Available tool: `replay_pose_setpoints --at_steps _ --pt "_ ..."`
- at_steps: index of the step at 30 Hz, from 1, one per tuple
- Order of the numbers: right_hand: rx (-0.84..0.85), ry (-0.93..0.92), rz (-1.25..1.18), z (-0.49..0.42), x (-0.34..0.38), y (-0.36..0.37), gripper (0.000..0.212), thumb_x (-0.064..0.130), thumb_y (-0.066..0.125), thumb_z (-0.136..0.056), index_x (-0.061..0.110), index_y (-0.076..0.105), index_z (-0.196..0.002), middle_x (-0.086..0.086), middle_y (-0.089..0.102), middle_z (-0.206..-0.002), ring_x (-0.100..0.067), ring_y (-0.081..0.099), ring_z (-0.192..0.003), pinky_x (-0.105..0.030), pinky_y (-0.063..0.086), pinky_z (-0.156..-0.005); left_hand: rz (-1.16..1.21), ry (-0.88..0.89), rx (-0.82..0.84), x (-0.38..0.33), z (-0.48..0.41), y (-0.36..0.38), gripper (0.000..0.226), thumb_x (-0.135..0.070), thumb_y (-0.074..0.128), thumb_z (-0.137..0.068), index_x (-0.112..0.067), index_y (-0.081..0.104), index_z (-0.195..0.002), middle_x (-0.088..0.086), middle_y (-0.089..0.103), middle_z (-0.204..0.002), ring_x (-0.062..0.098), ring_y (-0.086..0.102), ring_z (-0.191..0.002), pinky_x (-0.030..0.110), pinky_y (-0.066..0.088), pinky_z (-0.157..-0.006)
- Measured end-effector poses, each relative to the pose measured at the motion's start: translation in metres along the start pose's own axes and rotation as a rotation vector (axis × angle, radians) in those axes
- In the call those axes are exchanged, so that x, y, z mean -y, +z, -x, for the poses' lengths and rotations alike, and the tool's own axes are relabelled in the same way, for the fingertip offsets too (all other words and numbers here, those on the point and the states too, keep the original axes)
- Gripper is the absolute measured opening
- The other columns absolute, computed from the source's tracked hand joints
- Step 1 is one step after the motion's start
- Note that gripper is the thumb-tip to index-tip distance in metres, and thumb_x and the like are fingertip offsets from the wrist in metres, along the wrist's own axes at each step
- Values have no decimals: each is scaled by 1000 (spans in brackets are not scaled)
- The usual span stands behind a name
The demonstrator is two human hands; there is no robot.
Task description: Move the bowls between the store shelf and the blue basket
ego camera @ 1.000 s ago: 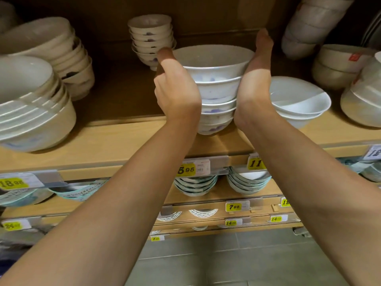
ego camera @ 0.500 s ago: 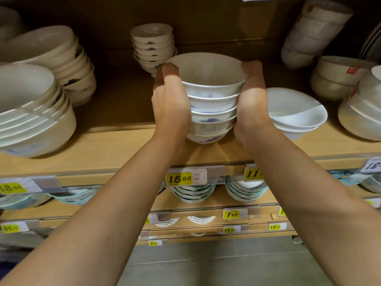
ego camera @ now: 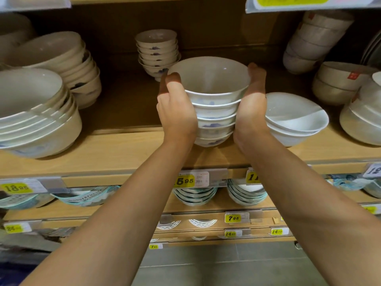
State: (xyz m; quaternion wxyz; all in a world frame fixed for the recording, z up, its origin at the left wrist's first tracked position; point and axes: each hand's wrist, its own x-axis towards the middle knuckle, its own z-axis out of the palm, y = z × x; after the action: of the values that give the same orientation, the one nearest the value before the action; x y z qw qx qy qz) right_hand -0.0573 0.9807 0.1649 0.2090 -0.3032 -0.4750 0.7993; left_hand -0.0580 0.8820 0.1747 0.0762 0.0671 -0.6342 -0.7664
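Note:
A stack of several white bowls with blue marks (ego camera: 212, 104) sits at the front of the wooden store shelf (ego camera: 115, 153). My left hand (ego camera: 175, 112) presses against the stack's left side, thumb near the top rim. My right hand (ego camera: 250, 108) cups the right side, fingers reaching behind the top bowl. Both hands grip the stack between them. Whether its base touches the shelf I cannot tell. A dark blue patch (ego camera: 12, 273) shows at the bottom left corner; I cannot tell whether it is the basket.
Large bowl stacks (ego camera: 35, 118) crowd the shelf's left. A small bowl stack (ego camera: 157, 52) stands at the back. Two white bowls (ego camera: 294, 118) sit just right of my right hand, more stacks (ego camera: 340, 83) beyond. Lower shelves hold dishes behind yellow price tags (ego camera: 184, 181).
Both hands have closed in on the stack's sides and the stack has shifted slightly toward the shelf's front edge. The right hand's fingers, stretched back before, now curl around the bowls.

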Motion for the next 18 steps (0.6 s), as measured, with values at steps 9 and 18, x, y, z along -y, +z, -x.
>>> replay_pose_setpoints --at_steps 9,18 --pt "63 -52 49 9 3 -6 45 60 52 -85 29 60 -117 3 72 -97 -17 68 -89 -32 54 -77 -79 -82 130 -8 -2 -12 38 -56 33 -72 -26 55 -79 4 66 -94 26 64 -95 51 49 -93" --pt "59 -290 225 74 -1 -49 45 63 40 -76 44 58 -112 30 60 -116 7 51 -115 -34 34 -109 44 -149 193 -12 43 -95 62 -62 35 -77 -35 52 -130 -14 52 -138 -1 44 -126 31 30 -104"
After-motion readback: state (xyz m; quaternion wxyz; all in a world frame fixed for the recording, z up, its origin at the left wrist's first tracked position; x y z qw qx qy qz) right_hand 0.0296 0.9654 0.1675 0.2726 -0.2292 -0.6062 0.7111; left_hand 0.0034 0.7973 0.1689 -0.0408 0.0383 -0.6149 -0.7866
